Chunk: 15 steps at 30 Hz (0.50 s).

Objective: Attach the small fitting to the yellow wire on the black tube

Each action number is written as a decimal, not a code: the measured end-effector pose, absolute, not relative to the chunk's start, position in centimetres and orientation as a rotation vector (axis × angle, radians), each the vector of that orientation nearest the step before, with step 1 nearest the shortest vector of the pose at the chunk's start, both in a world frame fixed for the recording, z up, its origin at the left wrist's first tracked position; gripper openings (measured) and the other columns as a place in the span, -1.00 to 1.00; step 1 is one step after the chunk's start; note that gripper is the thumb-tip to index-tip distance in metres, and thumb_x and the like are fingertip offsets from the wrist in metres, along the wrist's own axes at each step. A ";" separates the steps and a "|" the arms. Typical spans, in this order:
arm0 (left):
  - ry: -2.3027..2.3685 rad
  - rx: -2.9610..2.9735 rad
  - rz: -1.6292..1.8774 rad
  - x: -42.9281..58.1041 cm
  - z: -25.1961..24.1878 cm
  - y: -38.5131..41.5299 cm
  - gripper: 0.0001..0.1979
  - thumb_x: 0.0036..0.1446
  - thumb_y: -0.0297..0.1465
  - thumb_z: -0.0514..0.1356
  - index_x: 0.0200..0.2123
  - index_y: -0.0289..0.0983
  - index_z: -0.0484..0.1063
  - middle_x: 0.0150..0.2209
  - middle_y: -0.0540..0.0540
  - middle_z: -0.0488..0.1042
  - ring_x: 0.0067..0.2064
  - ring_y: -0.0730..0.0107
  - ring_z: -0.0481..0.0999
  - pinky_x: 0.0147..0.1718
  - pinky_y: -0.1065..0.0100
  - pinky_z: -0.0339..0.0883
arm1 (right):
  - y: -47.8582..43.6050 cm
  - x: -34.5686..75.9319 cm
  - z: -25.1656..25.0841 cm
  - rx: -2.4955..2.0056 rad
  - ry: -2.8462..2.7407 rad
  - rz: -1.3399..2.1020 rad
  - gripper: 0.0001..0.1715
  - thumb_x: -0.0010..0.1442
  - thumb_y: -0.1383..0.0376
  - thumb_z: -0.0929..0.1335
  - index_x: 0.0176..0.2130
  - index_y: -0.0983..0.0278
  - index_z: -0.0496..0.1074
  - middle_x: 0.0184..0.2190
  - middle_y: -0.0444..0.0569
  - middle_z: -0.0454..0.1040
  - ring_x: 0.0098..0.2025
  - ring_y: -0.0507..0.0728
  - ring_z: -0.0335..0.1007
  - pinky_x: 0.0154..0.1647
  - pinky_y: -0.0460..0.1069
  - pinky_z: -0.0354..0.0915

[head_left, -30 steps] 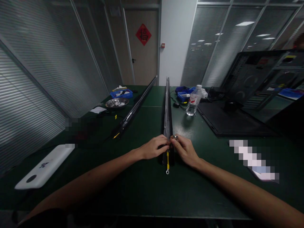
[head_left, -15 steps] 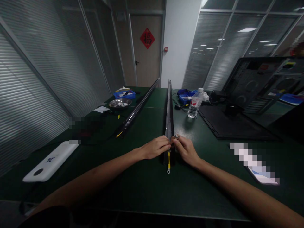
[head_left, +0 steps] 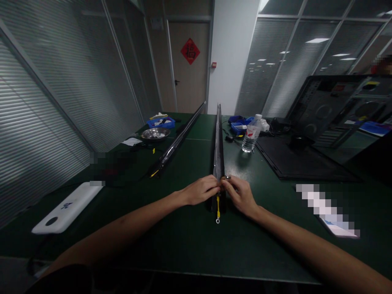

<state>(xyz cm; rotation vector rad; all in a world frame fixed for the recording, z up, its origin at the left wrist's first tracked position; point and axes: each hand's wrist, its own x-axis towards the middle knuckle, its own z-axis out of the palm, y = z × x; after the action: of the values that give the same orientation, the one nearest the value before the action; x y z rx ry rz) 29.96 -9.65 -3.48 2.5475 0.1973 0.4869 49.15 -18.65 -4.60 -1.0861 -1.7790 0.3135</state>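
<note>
A long, narrow dark channel strip [head_left: 218,151] runs away from me across the green table. My left hand [head_left: 202,190] is closed at its near end, fingertips on the left edge. Opposite it, my right hand [head_left: 240,192] pinches the right edge, with a small shiny metal piece showing at its index finger. Both sets of fingertips almost meet, and what lies between them is hidden. Out of the strip's near end comes a short yellow wire [head_left: 218,206] tipped with a ring terminal [head_left: 217,221]. A second, similar strip [head_left: 174,147] with a yellow end lies apart on the left.
A water bottle [head_left: 251,134] and blue bins [head_left: 240,125] stand right of the strip. Farther right are a black panel [head_left: 306,163] and an opened computer case [head_left: 333,106]. On the left are a metal bowl [head_left: 155,134], a blue tray [head_left: 161,123] and a white device [head_left: 69,208].
Both hands keep their place at the strip's near end, with only slight finger movement. The view has shifted very slightly.
</note>
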 end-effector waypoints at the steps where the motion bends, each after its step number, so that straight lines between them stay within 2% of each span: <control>1: 0.198 2.551 0.487 29.9 -3.4 -9.7 -0.78 0.46 -0.41 -0.02 -0.11 -0.30 0.42 -0.11 -0.16 0.46 -0.01 0.23 0.42 0.07 0.23 0.30 | -18.6 49.1 -4.6 -1.087 -1.774 0.319 -0.76 0.44 0.29 0.27 -0.28 0.26 0.45 -0.41 -0.08 0.42 -0.41 0.08 0.33 -0.36 -0.05 0.24; 10: 0.262 2.548 0.542 30.1 -3.2 -9.8 -0.81 0.44 -0.40 0.03 -0.10 -0.30 0.44 -0.12 -0.16 0.46 -0.02 0.23 0.44 0.06 0.22 0.33 | -18.2 49.5 -4.7 -1.060 -1.771 0.400 -0.71 0.46 0.28 0.24 -0.31 0.26 0.42 -0.42 -0.11 0.39 -0.40 0.07 0.33 -0.35 -0.06 0.23; 15: 0.469 2.489 0.894 26.1 1.2 -14.1 -0.74 0.41 -0.48 0.02 0.06 -0.23 0.41 0.00 -0.16 0.47 0.10 0.21 0.40 0.12 0.14 0.33 | -18.3 49.4 -4.7 -1.066 -1.770 0.405 -0.71 0.46 0.26 0.25 -0.30 0.24 0.44 -0.41 -0.11 0.40 -0.41 0.07 0.31 -0.36 -0.06 0.22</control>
<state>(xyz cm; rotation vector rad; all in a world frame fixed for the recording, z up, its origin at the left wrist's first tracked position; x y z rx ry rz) 26.11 -14.12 1.17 2.4885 0.4686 0.8939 49.43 -18.28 -4.74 -1.0659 -1.7698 0.4052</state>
